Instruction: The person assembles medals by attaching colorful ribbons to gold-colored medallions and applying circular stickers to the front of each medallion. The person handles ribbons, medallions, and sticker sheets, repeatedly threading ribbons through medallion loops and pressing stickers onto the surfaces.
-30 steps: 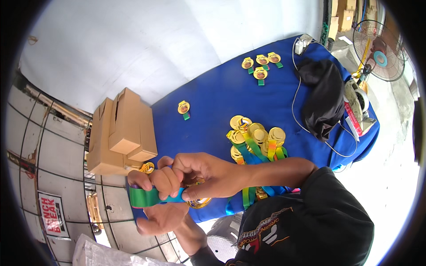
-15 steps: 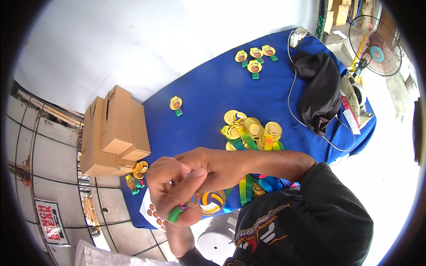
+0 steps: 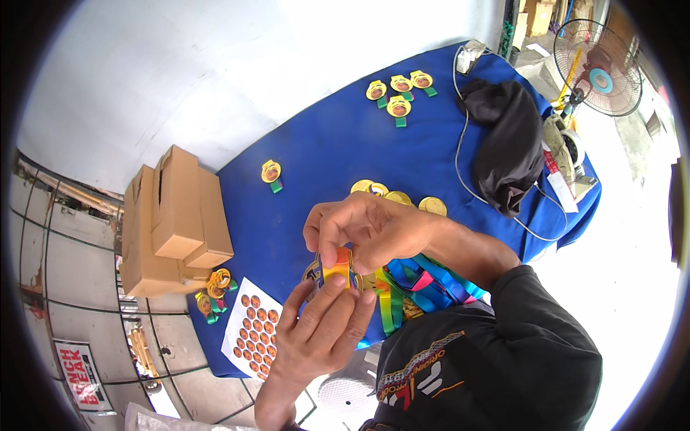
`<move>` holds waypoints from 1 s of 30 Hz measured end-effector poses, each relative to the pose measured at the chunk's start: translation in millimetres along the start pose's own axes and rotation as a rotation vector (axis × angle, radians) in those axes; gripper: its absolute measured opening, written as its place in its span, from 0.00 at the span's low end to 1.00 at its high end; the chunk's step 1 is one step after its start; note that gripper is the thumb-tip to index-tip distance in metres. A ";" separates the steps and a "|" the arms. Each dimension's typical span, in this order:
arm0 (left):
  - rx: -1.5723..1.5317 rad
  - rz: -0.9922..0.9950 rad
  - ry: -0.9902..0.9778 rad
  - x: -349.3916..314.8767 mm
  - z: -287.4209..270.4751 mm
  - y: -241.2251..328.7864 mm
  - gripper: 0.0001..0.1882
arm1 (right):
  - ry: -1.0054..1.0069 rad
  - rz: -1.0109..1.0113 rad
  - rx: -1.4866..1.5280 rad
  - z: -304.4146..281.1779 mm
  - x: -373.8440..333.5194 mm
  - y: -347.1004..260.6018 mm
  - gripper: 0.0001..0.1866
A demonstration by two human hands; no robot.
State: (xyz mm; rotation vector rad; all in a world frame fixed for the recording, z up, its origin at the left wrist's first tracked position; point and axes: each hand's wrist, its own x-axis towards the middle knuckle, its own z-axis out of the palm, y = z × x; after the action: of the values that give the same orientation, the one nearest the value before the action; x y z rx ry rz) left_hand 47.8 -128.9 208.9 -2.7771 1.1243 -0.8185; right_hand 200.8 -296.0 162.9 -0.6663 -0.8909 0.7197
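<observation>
Over the near part of the table, both hands are at a gold medal (image 3: 311,274) with its ribbon (image 3: 336,270), which looks yellow and orange here, folded across it. My left hand (image 3: 316,334) grips it from below, fingers lying over the ribbon. My right hand (image 3: 377,230) reaches in from the right, its curled fingertips at the ribbon's upper end. Partly hidden behind the right hand are several gold medals (image 3: 433,206). Beneath that forearm lies a heap of blue, green and pink ribbons (image 3: 420,280). A white sheet of round stickers (image 3: 241,316) lies left of my left hand.
Cardboard boxes (image 3: 187,208) stand at the left, with ribboned medals (image 3: 218,284) beside them. One medal (image 3: 271,172) lies alone on the blue cloth (image 3: 316,144); several more (image 3: 399,108) lie farther back. Black fabric (image 3: 503,136), a cable (image 3: 463,172) and a fan (image 3: 598,68) are at the right.
My hands have separated from their overlapped position; the left now shows below the medal and the right above it. The ribbon lies across the medal, and the sticker sheet is more exposed.
</observation>
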 end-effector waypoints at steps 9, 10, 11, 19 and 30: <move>0.082 0.039 0.147 -9.4 21.6 -12.7 0.10 | 0.281 -0.072 -0.189 -1.3 1.3 2.6 0.09; 0.049 0.052 0.209 -10.1 25.9 -17.2 0.10 | 0.253 -0.086 -0.203 -0.6 1.4 -0.3 0.12; -0.014 0.036 0.294 -11.4 28.3 -19.1 0.10 | 0.195 -0.089 -0.110 0.4 1.0 -3.2 0.13; -0.359 -0.419 0.786 -0.1 69.3 -1.6 0.15 | 0.088 -0.182 -0.087 -6.1 -5.7 0.7 0.10; -0.804 -0.942 0.868 1.8 119.6 11.7 0.14 | 0.376 -0.145 -0.173 -26.9 -4.3 26.5 0.13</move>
State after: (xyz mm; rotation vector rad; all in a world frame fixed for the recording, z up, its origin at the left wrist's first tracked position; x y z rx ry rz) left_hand 99.3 -157.6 104.2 -3.7423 -0.0832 -2.2169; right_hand 214.9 -289.6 128.2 -0.8485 -0.6493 0.3721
